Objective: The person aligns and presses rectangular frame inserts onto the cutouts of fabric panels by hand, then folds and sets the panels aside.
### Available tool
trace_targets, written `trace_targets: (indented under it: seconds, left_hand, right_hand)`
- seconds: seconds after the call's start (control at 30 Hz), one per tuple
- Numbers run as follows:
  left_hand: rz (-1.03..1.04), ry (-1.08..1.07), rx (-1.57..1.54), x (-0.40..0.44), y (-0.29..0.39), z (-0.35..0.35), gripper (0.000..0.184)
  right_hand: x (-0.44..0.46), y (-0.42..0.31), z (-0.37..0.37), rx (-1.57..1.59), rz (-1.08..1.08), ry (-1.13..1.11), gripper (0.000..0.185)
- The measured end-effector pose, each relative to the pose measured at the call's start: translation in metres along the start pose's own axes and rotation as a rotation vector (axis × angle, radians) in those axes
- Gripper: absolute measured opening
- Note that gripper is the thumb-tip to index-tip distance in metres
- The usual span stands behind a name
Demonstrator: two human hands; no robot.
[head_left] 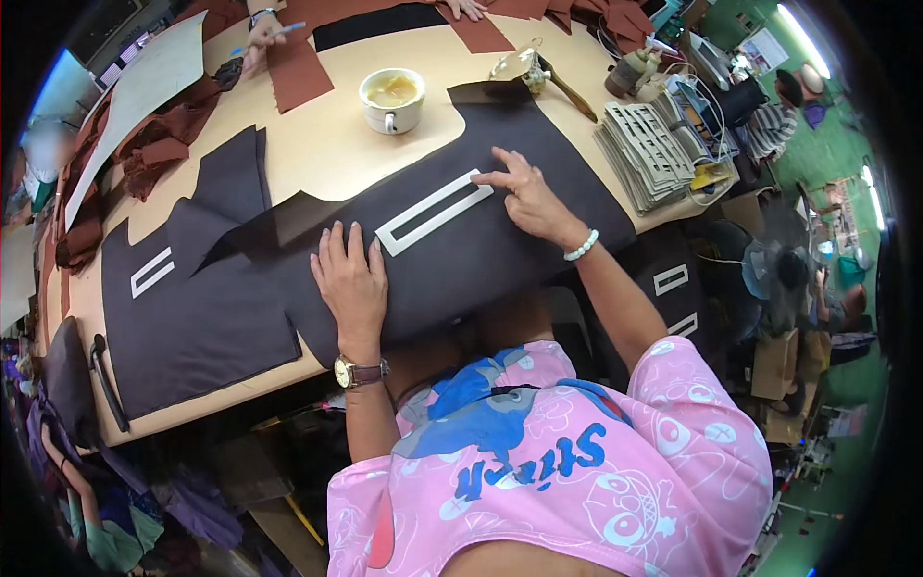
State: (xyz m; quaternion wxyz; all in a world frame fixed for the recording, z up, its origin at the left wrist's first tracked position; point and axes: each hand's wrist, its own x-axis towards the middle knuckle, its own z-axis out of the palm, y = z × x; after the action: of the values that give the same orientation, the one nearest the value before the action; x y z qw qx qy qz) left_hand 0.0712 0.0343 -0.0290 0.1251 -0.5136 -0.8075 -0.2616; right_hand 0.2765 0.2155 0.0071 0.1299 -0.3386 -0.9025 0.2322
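Dark fabric (433,279) is spread over the table in front of me. On it lies a white rectangular frame-shaped strip (435,213), slanting up to the right. My left hand (350,285) rests flat on the fabric just left of the strip's lower end, fingers together but stretched out. At the strip's upper right end is my right hand (527,195), its index and another finger extended and apart, one fingertip at the strip's corner. A smaller white frame strip (152,273) sits on another dark piece (212,337) at the left.
A white cup of yellowish paste (392,100) stands beyond the fabric, near a brush with a wooden handle (567,88). Stacked card templates (646,154) are at the right edge. A black-handled tool (108,380) lies front left. Another person's hand (261,40) is at the far side.
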Motion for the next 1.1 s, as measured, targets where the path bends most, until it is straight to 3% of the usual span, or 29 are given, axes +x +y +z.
trace_targets:
  seconds: [0.07, 0.17, 0.37, 0.6, 0.8, 1.1]
  left_hand:
    - [0.006, 0.008, 0.001, 0.0, 0.0, 0.001, 0.034]
    - [0.01, 0.014, 0.007, 0.0, 0.0, 0.001, 0.034]
    - [0.008, 0.012, 0.004, -0.001, -0.001, 0.002, 0.034]
    - [0.001, 0.012, -0.008, 0.0, 0.001, -0.001, 0.034]
    - [0.001, 0.008, -0.01, -0.001, -0.001, 0.0, 0.034]
    - [-0.002, -0.005, 0.016, -0.003, -0.003, 0.002, 0.03]
  right_hand:
    - [-0.008, 0.001, 0.01, 0.046, 0.06, 0.0, 0.056]
    - [-0.011, -0.008, 0.013, -0.169, 0.07, -0.047, 0.056]
    - [-0.008, -0.021, 0.017, -0.819, 0.006, 0.038, 0.049]
    - [-0.023, -0.048, 0.024, -0.974, -0.101, 0.027, 0.048]
    - [0.001, -0.029, 0.018, -1.058, -0.01, -0.043, 0.054]
    - [-0.005, -0.039, 0.017, -1.181, -0.092, -0.141, 0.059]
